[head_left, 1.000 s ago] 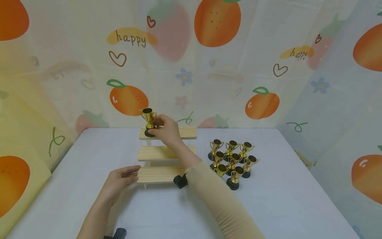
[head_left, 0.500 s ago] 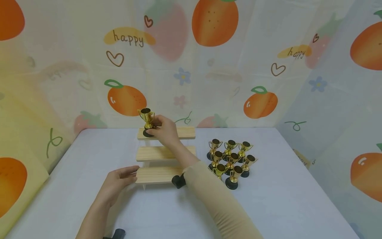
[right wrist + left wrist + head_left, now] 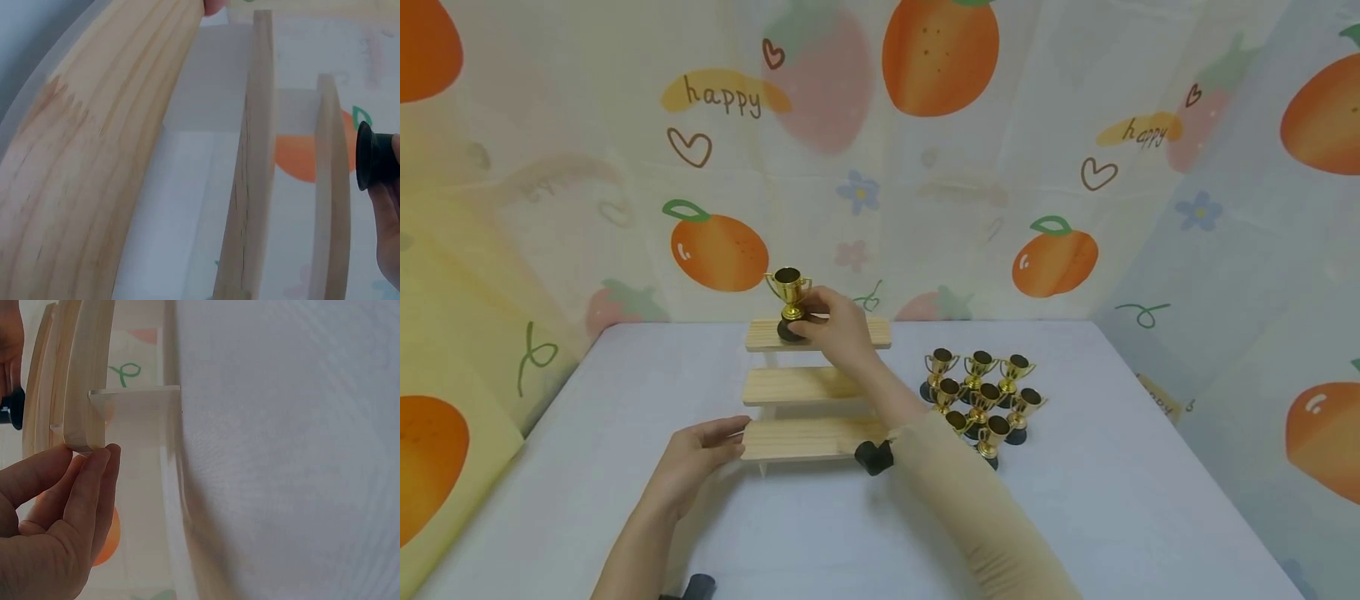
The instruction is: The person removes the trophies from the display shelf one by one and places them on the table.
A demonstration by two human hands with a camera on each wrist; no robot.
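Note:
A three-tier wooden display shelf (image 3: pixel 797 435) with white supports stands mid-table. My left hand (image 3: pixel 688 458) pinches the left end of its lowest board, thumb on one face and fingers on the other, as the left wrist view shows at the board end (image 3: pixel 84 425). My right hand (image 3: pixel 842 333) grips a small gold trophy cup (image 3: pixel 788 288) by its black base, upright at the top board (image 3: pixel 880 333). In the right wrist view a narrow gap separates that black base (image 3: pixel 367 156) from the top board's edge (image 3: pixel 337 187). The right forearm covers part of the lower boards.
Several more gold trophies (image 3: pixel 985 398) with black bases stand grouped on the white-covered table (image 3: pixel 1120 467), right of the shelf. The right sleeve (image 3: pixel 955 492) partly hides the nearest ones. A fruit-patterned curtain (image 3: pixel 925 183) hangs behind the table.
The right hand has carried the trophy slightly rightward along the top board, from its left end toward the middle. The left hand keeps its hold on the lowest board.

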